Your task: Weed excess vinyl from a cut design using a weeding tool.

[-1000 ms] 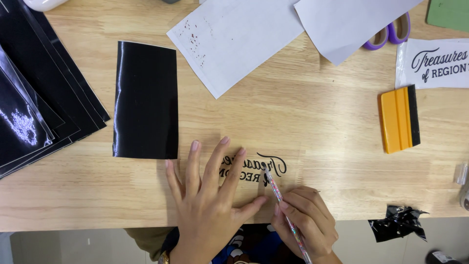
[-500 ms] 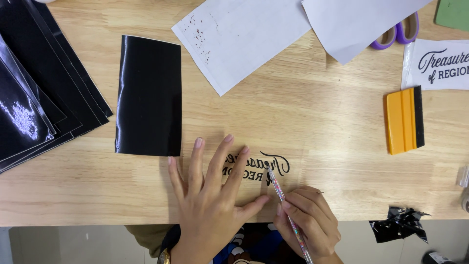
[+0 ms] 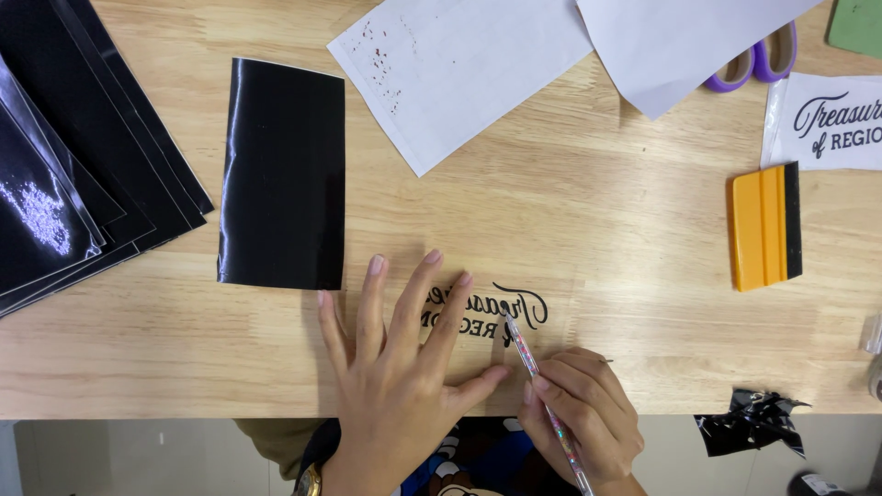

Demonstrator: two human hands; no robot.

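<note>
A clear sticker sheet with curly black letters is laid flat near the front edge of a light wooden table. It is pressed down by the left hand, whose fingers are spread wide and hold nothing. A thin speckled pick tool is pinched in the curled fingers of the right hand, with its tip on the letters. A shiny black sheet is seen just beside, and white papers farther back. A yellow scraper is well apart.
</note>
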